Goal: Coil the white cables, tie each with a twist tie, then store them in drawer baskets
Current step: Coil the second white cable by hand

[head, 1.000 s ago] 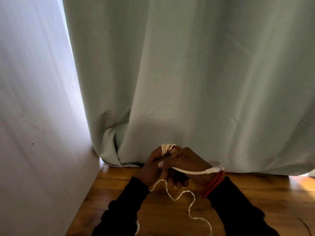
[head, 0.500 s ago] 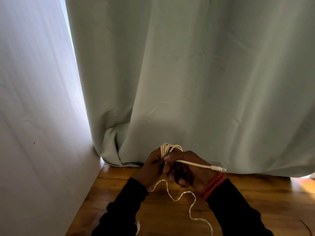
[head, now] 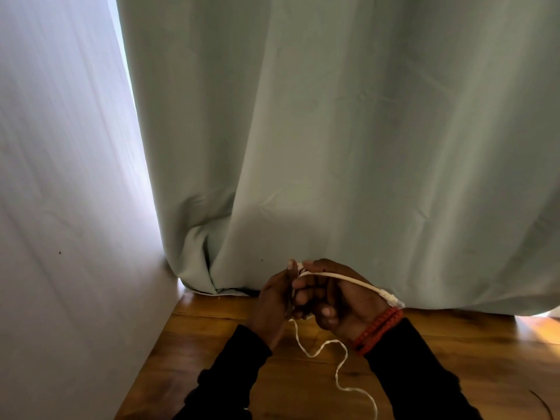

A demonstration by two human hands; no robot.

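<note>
The coiling step was in hand, by my judgement, with no twist tie or drawer basket in view. The left hand (head: 272, 301) was curled round the bundled loops of the thin white round cable (head: 342, 278), its thumb tip up beside the top of the loops; most of the bundle was hidden between the two hands, so the number of turns could not be told. The right hand (head: 339, 304) pinched the cable at its fingertips (head: 309, 264), touching the left thumb; the other fingers were curled loosely below. From that pinch the cable ran back over the right hand to its clear plastic plug end (head: 394, 300), which lay just above the red beaded bracelet (head: 378, 328). Below the fingers a loose tail (head: 336, 359) wandered over the brown wooden tabletop (head: 212, 344) between the black sleeves. The next move likely called for drawing that slack up into further loops while the left hand kept the bundle from springing apart.
</note>
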